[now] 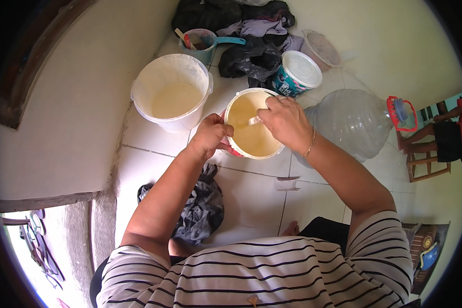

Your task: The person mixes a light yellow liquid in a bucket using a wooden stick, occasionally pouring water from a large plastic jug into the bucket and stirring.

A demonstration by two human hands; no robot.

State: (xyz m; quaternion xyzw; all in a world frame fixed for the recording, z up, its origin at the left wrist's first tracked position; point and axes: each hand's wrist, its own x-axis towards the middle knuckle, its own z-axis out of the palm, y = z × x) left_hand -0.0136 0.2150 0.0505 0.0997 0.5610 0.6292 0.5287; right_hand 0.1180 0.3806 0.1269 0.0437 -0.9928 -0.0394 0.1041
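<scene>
In front of me a small white bucket (230, 102) with red on its outside is tilted so that its mouth faces me. Pale yellow, smooth-looking stuff (251, 142) lies inside it. My left hand (210, 134) is closed on the bucket's left rim and side. Reaching over the right rim, my right hand (285, 119) is closed on a white, flat-ended tool (254, 120); its grip hides most of the tool, so the exact kind does not show. Just left of the small bucket, a larger white bucket (174, 124) stands on the floor with cream-coloured stuff inside.
Behind are a blue dipper (206, 55) holding tools, a black plastic bag (251, 59), a lidded teal tub (287, 82) and dark cloths (205, 18). A big clear water bottle (349, 123) lies right. Crumpled dark cloth (203, 210) is near me. Far right, a person sits on a wooden stool (428, 167).
</scene>
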